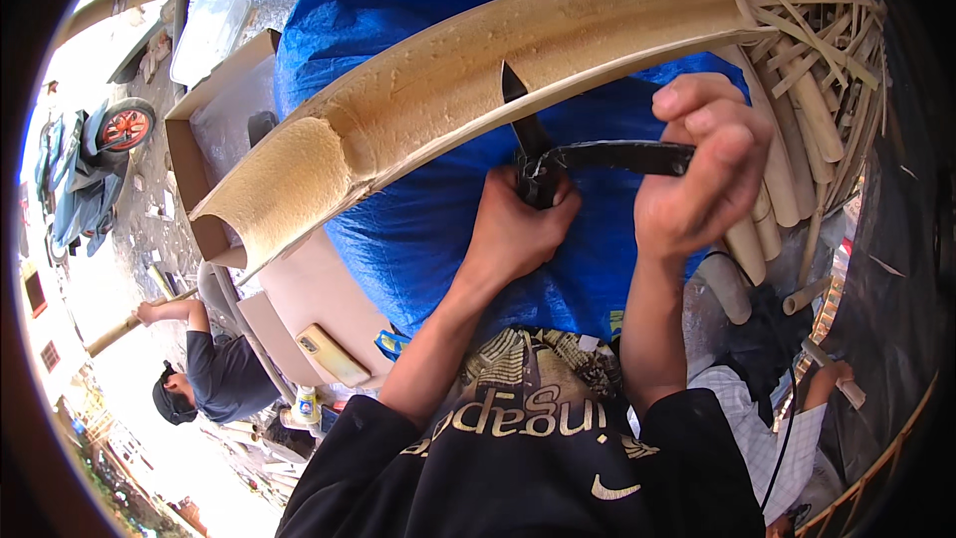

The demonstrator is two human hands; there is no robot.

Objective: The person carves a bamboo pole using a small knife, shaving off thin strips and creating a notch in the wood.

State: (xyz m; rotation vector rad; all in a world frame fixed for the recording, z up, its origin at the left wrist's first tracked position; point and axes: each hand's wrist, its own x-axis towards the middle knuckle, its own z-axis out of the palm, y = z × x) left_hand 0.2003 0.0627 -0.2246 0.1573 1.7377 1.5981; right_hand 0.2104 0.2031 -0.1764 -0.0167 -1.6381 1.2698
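Note:
In my left hand (523,229) is a black folding tool (607,152) with a pointed blade (512,85); the fingers are closed round its pivot end. The blade points away from me over the near edge of a long split bamboo half (428,75), whose hollow side faces up. A dark arm of the tool sticks out rightward to my right hand (702,159). That hand is raised with half-curled fingers apart, and its palm is beside the arm's end. A blue plastic-wrapped bundle (388,239) lies under the bamboo and my hands.
Bamboo poles (787,139) and thin strips (836,0) pile up at the far right. On the left are a cardboard box (189,154), a yellow phone (332,354) on cardboard and a parked motorbike (85,174). One person (229,369) works at left, another (797,428) at right.

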